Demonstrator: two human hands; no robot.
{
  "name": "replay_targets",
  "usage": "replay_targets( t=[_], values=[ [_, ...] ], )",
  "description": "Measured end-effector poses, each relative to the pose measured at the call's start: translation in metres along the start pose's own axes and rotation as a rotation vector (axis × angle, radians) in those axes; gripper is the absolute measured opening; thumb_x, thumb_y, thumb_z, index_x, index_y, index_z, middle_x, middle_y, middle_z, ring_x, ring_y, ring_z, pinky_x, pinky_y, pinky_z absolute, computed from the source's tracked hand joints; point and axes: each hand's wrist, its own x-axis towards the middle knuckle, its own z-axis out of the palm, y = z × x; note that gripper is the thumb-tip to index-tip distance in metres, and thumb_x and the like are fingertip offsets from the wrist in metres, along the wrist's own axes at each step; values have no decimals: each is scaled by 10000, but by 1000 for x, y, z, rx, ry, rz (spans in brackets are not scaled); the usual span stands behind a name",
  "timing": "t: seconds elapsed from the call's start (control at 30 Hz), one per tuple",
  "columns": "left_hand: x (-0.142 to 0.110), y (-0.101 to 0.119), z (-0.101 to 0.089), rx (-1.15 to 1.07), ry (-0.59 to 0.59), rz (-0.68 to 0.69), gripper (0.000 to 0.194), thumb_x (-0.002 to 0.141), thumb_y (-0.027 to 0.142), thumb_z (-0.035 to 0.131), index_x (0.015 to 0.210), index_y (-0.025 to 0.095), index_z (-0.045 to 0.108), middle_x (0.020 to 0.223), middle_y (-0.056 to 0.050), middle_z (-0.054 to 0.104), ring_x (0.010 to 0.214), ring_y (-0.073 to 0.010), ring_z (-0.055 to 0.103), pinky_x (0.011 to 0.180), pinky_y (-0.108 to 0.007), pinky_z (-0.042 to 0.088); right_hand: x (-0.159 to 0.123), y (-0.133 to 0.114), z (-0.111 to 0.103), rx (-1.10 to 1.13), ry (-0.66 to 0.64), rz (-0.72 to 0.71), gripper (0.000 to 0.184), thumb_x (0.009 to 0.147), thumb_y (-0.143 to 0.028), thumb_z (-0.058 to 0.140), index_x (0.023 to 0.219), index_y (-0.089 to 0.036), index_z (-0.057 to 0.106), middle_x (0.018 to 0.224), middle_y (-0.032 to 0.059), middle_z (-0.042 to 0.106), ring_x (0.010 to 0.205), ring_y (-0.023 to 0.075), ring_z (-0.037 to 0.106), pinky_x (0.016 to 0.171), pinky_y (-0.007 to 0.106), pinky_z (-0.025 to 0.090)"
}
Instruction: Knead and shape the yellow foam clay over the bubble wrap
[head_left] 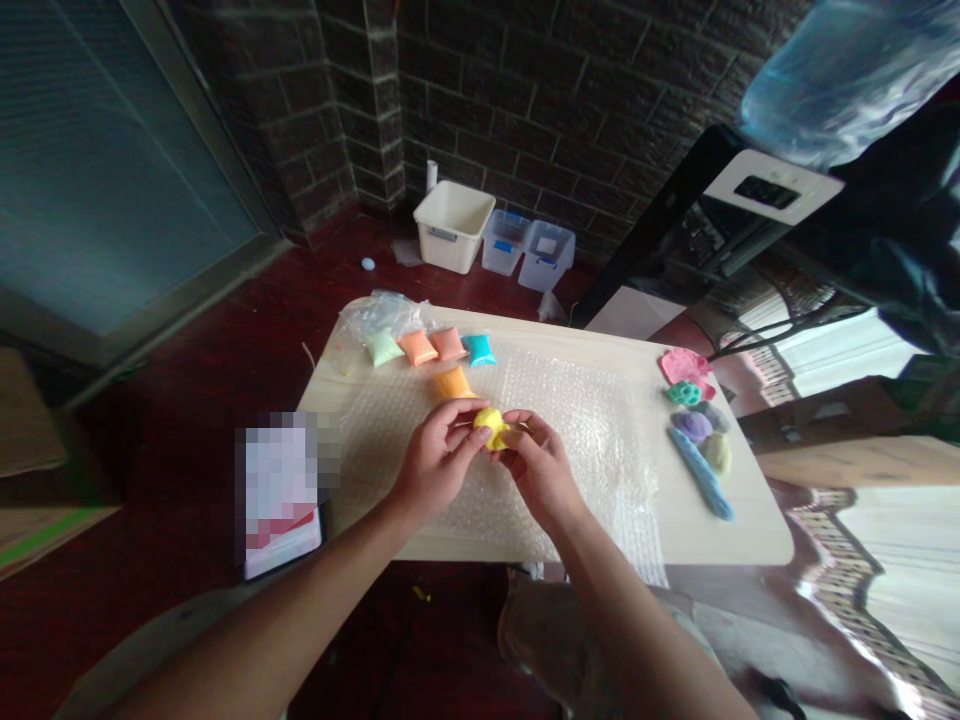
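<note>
A lump of yellow modelling clay is held between both hands above the bubble wrap on the table. My left hand pinches it from the left, thumb in front and fingers behind. From the other side, my right hand grips the lump's right edge with thumb and fingertips. Just beyond the left fingers lies an orange-yellow clay packet. Farther back sit a pale green packet, an orange packet, a salmon packet and a turquoise packet.
Clear plastic bags lie at the table's back left. On the right are pink clay, green clay, purple clay and a long blue clay roll. Behind the table, a white bin stands on the floor beside clear boxes.
</note>
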Motion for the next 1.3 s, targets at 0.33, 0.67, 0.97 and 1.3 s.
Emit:
replay_targets(
  t=[0.33,0.67,0.97,1.3],
  values=[
    [-1,-3,-7,130,-52,18,428,930,371,748,1307,208,629,1353,-141,656,1245,-289,667,1016,-435,594,-2,3,-5,-224,-18,-134,318,803,-283,863,1076,-255,703,979,20,734,880,191,696,811,336,570],
    [3,-8,-7,-27,-58,-44,412,807,301,895,1171,192,737,1248,-119,742,1135,-269,741,1001,-442,622,-3,1,-3,-213,-19,-147,261,891,-355,794,1120,-254,718,1064,48,750,979,227,718,895,390,571],
    [0,-6,-7,73,-65,23,372,906,345,800,1240,199,728,1300,-133,721,1192,-285,720,1001,-437,630,-1,-1,-2,-215,-10,-181,282,829,-357,869,1047,-243,731,904,20,750,740,166,663,694,323,555],
    [4,-2,-4,-7,3,-55,420,916,358,772,1261,179,612,1114,-89,725,1014,-217,733,887,-343,606,1,0,-4,-272,7,-150,269,783,-336,882,962,-227,712,802,4,729,660,153,645,617,301,526]
  ],
)
